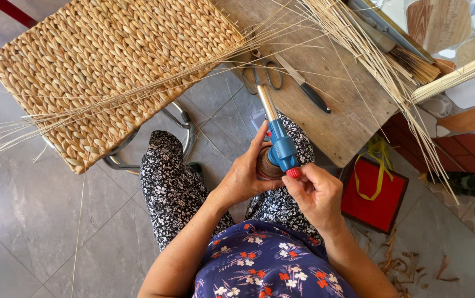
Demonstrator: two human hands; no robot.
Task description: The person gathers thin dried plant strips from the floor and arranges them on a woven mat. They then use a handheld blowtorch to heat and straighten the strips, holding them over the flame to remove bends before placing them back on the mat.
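There is a single view, from a camera worn on the person's head, looking almost straight down over the chest and lap to the tiled floor. It sits close to the hands: the left hand and right hand meet just below the middle of the frame, with the forearms running in from the bottom edge. The upper part of the frame takes in the farther surroundings, a woven mat at upper left and a wooden table at upper right. With no second view, no part of the scene is shared.
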